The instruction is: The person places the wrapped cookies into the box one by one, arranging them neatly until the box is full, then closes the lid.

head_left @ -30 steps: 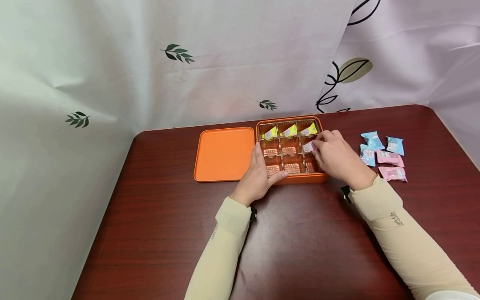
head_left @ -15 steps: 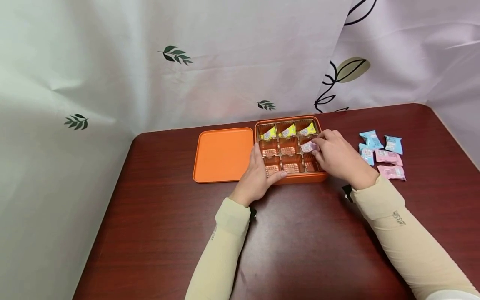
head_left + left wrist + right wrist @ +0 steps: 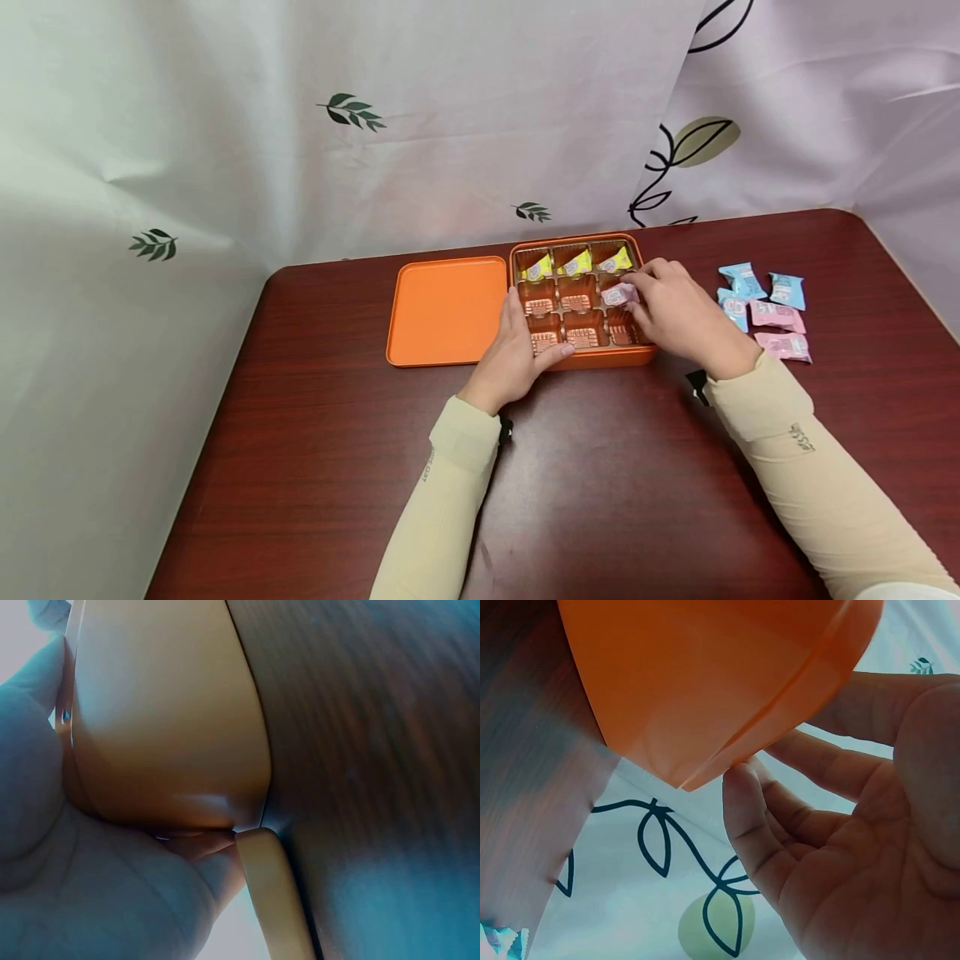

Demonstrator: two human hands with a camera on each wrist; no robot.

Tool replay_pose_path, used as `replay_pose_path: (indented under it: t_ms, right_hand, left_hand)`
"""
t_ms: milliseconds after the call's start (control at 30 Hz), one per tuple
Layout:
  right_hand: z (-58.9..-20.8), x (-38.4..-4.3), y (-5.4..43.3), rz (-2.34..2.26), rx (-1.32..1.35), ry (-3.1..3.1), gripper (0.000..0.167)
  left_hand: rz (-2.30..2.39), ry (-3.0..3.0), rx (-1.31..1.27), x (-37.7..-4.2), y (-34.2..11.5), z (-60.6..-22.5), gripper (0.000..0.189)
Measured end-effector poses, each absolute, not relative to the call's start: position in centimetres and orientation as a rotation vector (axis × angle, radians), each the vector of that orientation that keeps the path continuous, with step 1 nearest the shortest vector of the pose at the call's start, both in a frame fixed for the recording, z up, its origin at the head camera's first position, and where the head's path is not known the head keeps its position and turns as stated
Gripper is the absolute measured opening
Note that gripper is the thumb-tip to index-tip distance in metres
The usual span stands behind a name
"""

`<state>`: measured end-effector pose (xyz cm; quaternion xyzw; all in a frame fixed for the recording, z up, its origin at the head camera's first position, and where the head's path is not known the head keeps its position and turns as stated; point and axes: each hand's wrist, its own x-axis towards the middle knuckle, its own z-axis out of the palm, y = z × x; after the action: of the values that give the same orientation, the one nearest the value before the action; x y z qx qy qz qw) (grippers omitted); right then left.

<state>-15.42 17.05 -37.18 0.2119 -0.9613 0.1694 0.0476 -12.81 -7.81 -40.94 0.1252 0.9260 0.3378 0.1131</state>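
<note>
An orange box (image 3: pixel 615 358) holds a clear tray divided into compartments. Yellow wrapped candies (image 3: pixel 576 262) lie in the back row. My right hand (image 3: pixel 678 312) reaches over the box's right side and pinches a pale pink wrapped candy (image 3: pixel 619 294) at the right compartment of the middle row. In the right wrist view its fingertips pass behind the box rim, so the candy is hidden there. My left hand (image 3: pixel 510 358) rests against the box's front left corner, fingers straight along the left side and thumb along the front rim. The left wrist view shows the palm (image 3: pixel 90 877) against that corner.
The orange lid (image 3: pixel 448 311) lies flat left of the box, close beside it. Right of my right hand, several blue candies (image 3: pixel 743 281) and two pink ones (image 3: pixel 783 346) lie on the dark wooden table (image 3: pixel 322 467). A patterned curtain (image 3: pixel 450 125) hangs behind the table.
The right fingers have shifted slightly on the pink candy, and more of its wrapper shows in the compartment. The left hand has stayed on the box corner.
</note>
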Motion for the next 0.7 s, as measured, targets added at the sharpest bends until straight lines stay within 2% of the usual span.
replay_pose_path:
  t_ms: [333,700]
  right_hand:
    - [-37.1,-15.0,17.6,0.565,0.632,-2.898,0.032]
    - [-36.7,-14.4,18.6,0.532,0.625,-2.925,0.038]
  left_hand:
    - [0.99,2.717,0.358,-12.8,-7.7,-40.9,0.114]
    - [0.979,2.717,0.355,-12.8,-7.8,-41.0,0.113]
